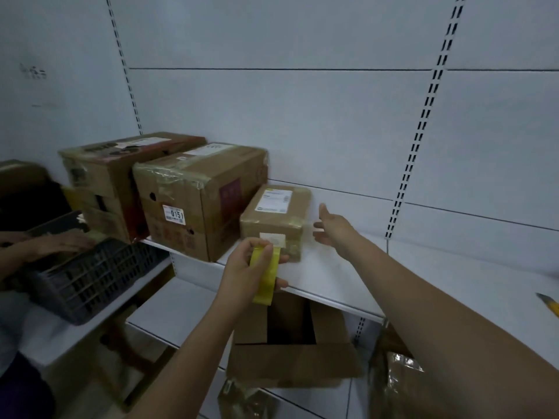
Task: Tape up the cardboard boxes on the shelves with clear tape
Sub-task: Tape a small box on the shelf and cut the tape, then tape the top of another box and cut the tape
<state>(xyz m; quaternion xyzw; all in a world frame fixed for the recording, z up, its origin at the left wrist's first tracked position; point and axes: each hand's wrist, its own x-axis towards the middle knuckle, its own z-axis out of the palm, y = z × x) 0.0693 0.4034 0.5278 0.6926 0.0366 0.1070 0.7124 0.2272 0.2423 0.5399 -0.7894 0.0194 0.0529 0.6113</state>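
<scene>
Cardboard small box point(276, 220) on the shelf point(348, 267) looks light and stiff, best steadied by its sides; left hand point(246, 272) grips the tape roll point(267, 275), right hand point(334, 226) open beside it.

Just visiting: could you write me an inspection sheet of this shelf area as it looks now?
Surface: white shelf, with boxes on its left part.
Job's things: small cardboard box, taped and labelled; two bigger taped boxes, one marked 0151, one behind it; tape roll.
Clutter: grey crate; open box below; yellow tool, cut off by the frame.
Hands: left hand grips the roll; right hand open beside the small box.
Cables: nothing seen.
Surroundings: white slotted wall panels; another person's hand on the crate.
</scene>
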